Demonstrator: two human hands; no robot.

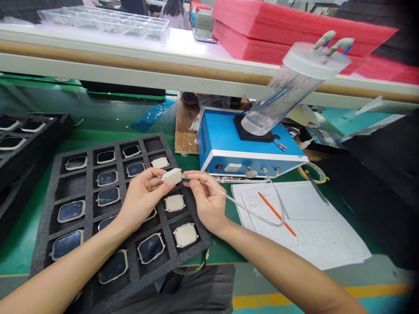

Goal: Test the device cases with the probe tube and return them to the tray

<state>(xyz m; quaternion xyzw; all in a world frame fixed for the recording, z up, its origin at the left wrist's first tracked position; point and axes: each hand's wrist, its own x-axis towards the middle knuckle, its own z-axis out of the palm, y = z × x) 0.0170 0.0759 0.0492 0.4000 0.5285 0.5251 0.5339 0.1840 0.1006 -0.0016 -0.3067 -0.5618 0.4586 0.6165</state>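
Note:
Between the fingers of my left hand (142,194) is a cream smartwatch case (172,175), held above the foam tray. My right hand (209,200) pinches the end of a thin clear tube (242,206) against the side of the case; the exact contact is hidden by the fingertips. That tube curves back to the front of a blue box machine (252,150). Below both hands lies a dark foam tray (74,186) with watch cases in its compartments. Some show dark screens, like the watch (151,248); others lie with the cream side up, like the case (185,235).
A clear cylinder (278,96) stands tilted in view on the machine. To the right are papers (327,235) with an orange stick (275,211) and a tape roll (322,172). Another foam tray (29,150) is at left. Red foam blocks (294,26) sit on the shelf above.

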